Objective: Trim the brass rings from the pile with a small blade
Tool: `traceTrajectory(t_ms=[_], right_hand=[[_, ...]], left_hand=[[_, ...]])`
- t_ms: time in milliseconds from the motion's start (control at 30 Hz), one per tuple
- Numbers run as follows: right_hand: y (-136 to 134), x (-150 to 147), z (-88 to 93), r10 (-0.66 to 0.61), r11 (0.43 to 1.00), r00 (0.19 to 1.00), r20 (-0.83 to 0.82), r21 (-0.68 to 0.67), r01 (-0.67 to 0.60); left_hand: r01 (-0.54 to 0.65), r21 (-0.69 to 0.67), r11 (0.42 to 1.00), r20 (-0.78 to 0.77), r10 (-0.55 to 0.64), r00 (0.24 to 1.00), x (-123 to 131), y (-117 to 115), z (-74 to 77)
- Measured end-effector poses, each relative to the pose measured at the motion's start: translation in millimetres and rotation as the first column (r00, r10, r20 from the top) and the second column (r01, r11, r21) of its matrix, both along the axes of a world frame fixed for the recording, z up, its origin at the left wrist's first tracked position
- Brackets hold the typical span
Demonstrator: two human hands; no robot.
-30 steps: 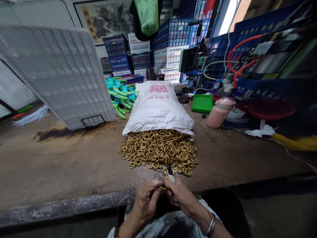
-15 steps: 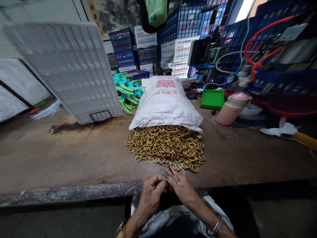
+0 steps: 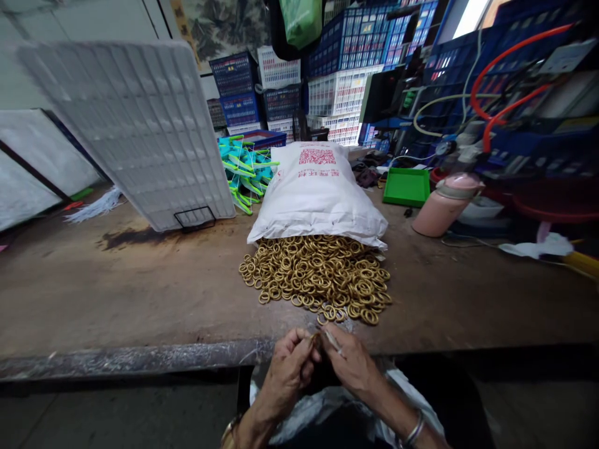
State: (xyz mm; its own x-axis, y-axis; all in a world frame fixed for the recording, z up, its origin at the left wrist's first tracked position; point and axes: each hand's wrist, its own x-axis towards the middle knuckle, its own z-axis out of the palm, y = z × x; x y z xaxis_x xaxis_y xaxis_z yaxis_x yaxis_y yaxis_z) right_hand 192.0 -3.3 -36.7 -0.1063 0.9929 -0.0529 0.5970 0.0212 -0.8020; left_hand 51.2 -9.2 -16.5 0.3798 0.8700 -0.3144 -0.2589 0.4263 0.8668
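One partly hidden ring (image 3: pixel 317 340) is pinched in the fingertips of your left hand (image 3: pixel 290 366) at the near edge of the table (image 3: pixel 140 299), while your right hand (image 3: pixel 354 365), close beside it, has its fingers curled narrowly around a tool (image 3: pixel 332 342). Just beyond lies the heap of rings (image 3: pixel 318 274), at the open end of the sack (image 3: pixel 318 196); a tray (image 3: pixel 406 186) and bottle (image 3: pixel 442 209) sit far right
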Motion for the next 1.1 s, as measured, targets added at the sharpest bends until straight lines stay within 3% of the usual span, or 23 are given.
traceTrajectory(t_ms=[133, 367, 467, 600, 767, 967, 1100], right_hand=[[-6, -3, 1.3, 0.119, 0.993, 0.974, 0.193, -0.003, -0.121], [-6, -10, 8.9, 0.124, 0.992, 0.891, 0.437, -0.057, -0.11], [-2, -6, 8.2, 0.089, 0.996, 0.862, 0.5, -0.054, -0.071], [5, 10, 5.8, -0.058, 0.998, 0.833, 0.55, 0.041, 0.042], [15, 18, 1.5, -0.233, 0.97, 0.812, 0.536, 0.191, 0.152], [25, 12, -0.5, -0.243, 0.97, 0.742, 0.625, 0.17, 0.174], [28, 11, 3.6, -0.244, 0.97, 0.748, 0.617, 0.167, 0.178]], left_hand=[[-0.029, 0.003, 1.0, -0.061, 0.029, 0.998, 2, 0, 0.9], [-0.076, 0.077, 0.994, -0.141, 0.086, 0.986, 1, -3, 0.8], [-0.047, 0.062, 0.997, -0.135, 0.056, 0.989, -2, -8, 6.8], [0.008, 0.002, 1.0, -0.001, -0.008, 1.0, -7, -17, 11.9], [0.003, -0.099, 0.995, 0.165, 0.013, 0.986, -7, -14, 3.1], [-0.062, -0.227, 0.972, 0.276, 0.125, 0.953, -7, -4, 0.9], [-0.053, -0.366, 0.929, 0.332, 0.183, 0.925, -10, 1, -6.1]])
